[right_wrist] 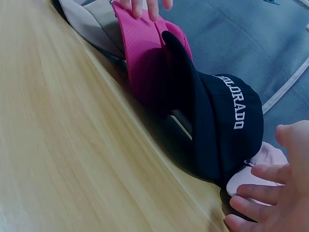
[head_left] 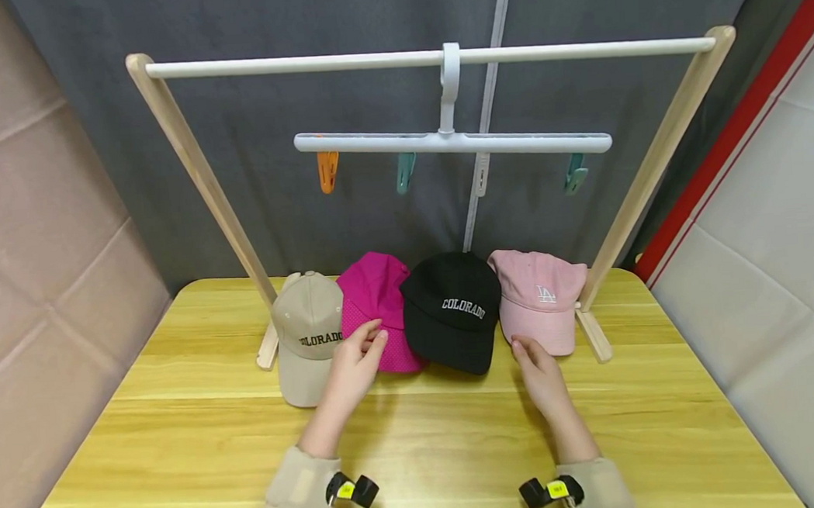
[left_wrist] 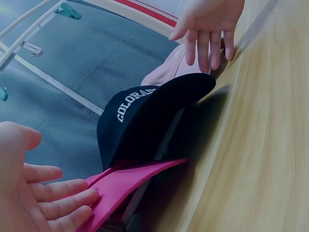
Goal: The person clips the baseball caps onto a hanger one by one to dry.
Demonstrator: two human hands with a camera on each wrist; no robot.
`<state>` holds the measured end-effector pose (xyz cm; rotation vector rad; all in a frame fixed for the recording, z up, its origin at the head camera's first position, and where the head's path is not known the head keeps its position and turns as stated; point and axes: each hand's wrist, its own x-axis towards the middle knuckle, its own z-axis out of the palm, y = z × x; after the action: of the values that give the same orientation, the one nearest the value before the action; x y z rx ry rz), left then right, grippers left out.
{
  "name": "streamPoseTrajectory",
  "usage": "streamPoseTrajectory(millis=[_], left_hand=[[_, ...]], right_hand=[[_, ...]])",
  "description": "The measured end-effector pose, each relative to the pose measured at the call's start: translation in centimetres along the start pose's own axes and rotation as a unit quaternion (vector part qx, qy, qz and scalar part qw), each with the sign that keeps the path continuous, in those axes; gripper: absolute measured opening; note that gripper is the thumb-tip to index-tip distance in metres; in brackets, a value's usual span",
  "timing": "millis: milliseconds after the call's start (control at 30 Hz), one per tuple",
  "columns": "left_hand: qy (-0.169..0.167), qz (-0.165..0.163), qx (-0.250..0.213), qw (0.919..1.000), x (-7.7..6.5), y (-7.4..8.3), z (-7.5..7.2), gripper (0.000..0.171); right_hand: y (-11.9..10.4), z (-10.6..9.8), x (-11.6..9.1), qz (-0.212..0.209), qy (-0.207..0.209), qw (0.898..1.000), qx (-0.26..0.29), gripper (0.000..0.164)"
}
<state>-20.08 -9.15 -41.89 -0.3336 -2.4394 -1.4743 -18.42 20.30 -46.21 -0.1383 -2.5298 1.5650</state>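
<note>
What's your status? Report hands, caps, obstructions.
Left hand at magenta cap, right hand by pink cap, neither gripping. Clips bare. Black cap overlaps magenta cap's edge.

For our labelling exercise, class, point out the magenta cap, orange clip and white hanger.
Magenta cap [head_left: 374, 289]: head view, on its crown.
Orange clip [head_left: 328, 172]: head view, on its body.
White hanger [head_left: 451, 143]: head view, on its bar.

Dark grey fabric [head_left: 271, 208] hangs behind the wood-grained tabletop [head_left: 447, 446] — a creased pinkish sheet [head_left: 35, 238] left, a red-edged white sheet [head_left: 770, 247] right.
</note>
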Motion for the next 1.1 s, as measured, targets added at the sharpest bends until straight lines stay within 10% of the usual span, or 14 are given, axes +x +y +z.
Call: streamPoseTrajectory(millis=[1100], left_hand=[[-0.033,-0.059,-0.04,0.9969,0.8,0.4,1.8,0.036]], right_hand=[[0.0,1.4,0.6,0.051,-0.008,0.998,0.037,0.047]])
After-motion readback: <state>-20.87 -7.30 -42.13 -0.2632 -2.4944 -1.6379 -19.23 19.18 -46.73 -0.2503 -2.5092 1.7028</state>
